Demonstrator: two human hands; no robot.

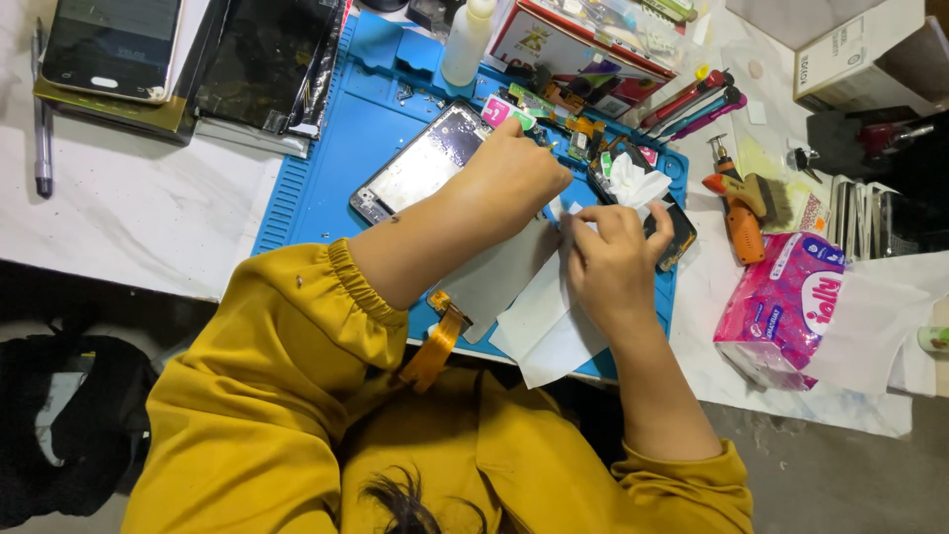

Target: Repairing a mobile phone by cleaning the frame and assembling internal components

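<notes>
My left hand is curled into a fist over the blue work mat, gripping the left end of a dark phone part; its fingertips are hidden. My right hand pinches a crumpled white tissue against that part. White paper sheets lie under both hands. A phone frame with a shiny screen lies on the mat just left of my left hand. An orange flex cable hangs near the mat's front edge.
A white squeeze bottle and small parts sit at the mat's far edge. Screwdrivers, an orange tool, a brush and a pink tissue pack lie to the right. Phones and a pen lie far left.
</notes>
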